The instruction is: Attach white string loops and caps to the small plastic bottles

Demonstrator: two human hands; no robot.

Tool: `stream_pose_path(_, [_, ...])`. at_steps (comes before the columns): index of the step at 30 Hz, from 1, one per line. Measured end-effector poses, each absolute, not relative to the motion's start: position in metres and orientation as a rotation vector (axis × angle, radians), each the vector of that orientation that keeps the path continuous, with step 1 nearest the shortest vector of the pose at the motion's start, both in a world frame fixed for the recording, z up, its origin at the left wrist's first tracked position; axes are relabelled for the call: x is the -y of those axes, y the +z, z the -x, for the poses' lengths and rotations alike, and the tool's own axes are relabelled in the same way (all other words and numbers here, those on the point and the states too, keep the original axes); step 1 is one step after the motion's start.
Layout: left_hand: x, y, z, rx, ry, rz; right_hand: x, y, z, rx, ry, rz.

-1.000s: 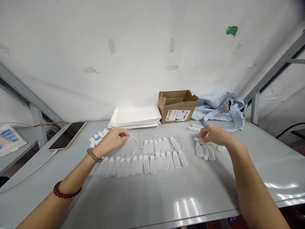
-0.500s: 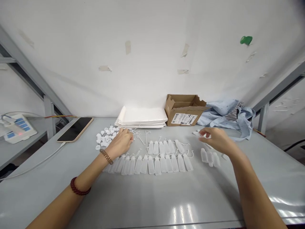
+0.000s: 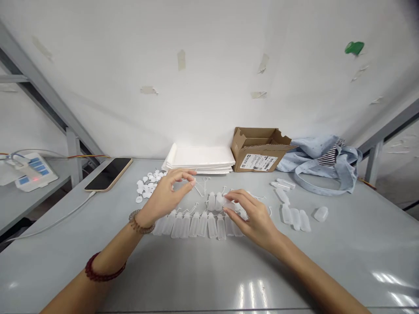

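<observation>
My left hand point(image 3: 168, 194) is raised beside a heap of small white caps point(image 3: 147, 185). Its thumb and forefinger pinch a small white piece that looks like one of the thin straps point(image 3: 198, 189). My right hand point(image 3: 253, 216) is over the bottle rows, thumb and fingertips closed on a small translucent bottle point(image 3: 225, 203), partly hidden by the fingers. Below lies a long row of similar bottles point(image 3: 203, 224) with white straps at their necks. A shorter row point(image 3: 211, 201) sits behind it, partly covered by my right hand.
Several loose bottles point(image 3: 295, 218) lie at the right. Behind stand a stack of white sheets point(image 3: 203, 159), an open cardboard box point(image 3: 258, 152) and a light blue cloth point(image 3: 310, 152). A phone point(image 3: 108, 174) on a white cable lies left, near a power strip point(image 3: 36, 172).
My right hand has moved left from the loose bottles to the bottle rows, carrying a bottle. My left hand has lifted from beside the caps with a small white piece. The view has shifted slightly.
</observation>
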State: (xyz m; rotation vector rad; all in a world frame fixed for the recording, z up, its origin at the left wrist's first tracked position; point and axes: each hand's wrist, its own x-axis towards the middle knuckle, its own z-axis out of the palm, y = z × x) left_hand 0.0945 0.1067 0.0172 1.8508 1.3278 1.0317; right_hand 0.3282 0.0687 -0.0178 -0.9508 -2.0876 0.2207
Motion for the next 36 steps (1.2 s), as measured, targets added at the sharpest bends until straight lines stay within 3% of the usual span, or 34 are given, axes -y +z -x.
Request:
stream_pose_path(10, [-0.129,0.014,-0.066,-0.963,1.207,-1.025,-0.071,-0.022,-0.33,2.107,0.169,0.941])
stream_pose_path(24, [-0.109,0.028,-0.085,-0.801,1.178,-1.004,-0.064,-0.013,-0.325,2.052,0.265,0.917])
stream_pose_path(28, [-0.102,0.029,-0.09,-0.856,1.205,-1.157,-0.062,-0.01,-0.324,2.033,0.317,0.933])
stream_pose_path(36, [-0.072,0.028,-0.118,-1.064,1.161,-2.133,-0.056,-0.012,-0.32,2.013,0.351,0.941])
